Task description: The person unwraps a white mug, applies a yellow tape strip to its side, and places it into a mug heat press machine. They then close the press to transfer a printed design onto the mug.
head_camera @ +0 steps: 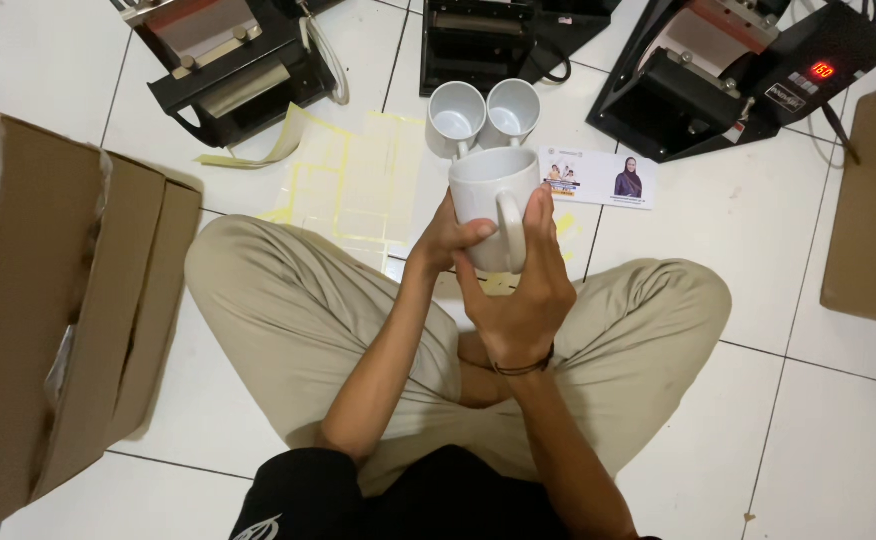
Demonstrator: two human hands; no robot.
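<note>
Hands gripping white mug (488, 190) above lap: left hand (446, 235) closing round its side, right hand (520, 285) clasping handle side. Step looking like inspecting blank mug. Two mugs (483, 112), printed sheet (598, 178), presses (738, 75) lying on floor (818, 400) beyond knees; box (48, 300) at left.

The mug (493, 205) being held is plain white, like the two mugs (483, 112) on the white floor tiles (818, 420). The trousers (288, 310) are beige, the carton (48, 300) brown, the presses (738, 70) black, one with a red display, and the paper sheets (343, 180) pale yellow.
</note>
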